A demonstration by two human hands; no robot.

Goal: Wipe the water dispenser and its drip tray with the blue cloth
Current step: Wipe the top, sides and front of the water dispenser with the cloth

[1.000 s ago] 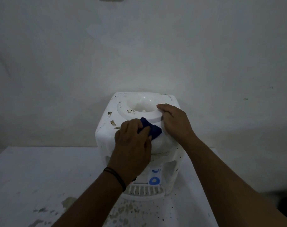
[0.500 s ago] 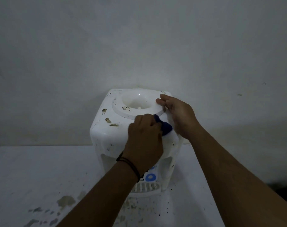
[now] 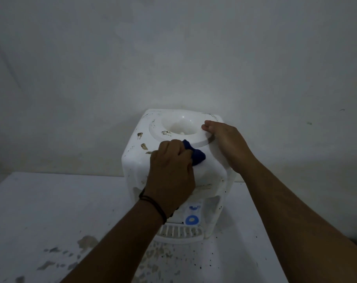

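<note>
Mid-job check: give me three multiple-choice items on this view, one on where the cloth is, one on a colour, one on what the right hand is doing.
1. Where is the cloth?
A. on the drip tray
B. on top of the dispenser, in the left hand
C. on the table

2. What colour is the round mark on the dispenser's front?
A. red
B. green
C. blue

3. What is the right hand doing?
A. resting on the dispenser's top ring
B. hanging clear of the dispenser
C. holding the cloth

Answers:
1 B: the left hand grips it on the dispenser top.
2 C: the round mark above the drip tray is blue.
3 A: the right hand lies on the ring's edge.
</note>
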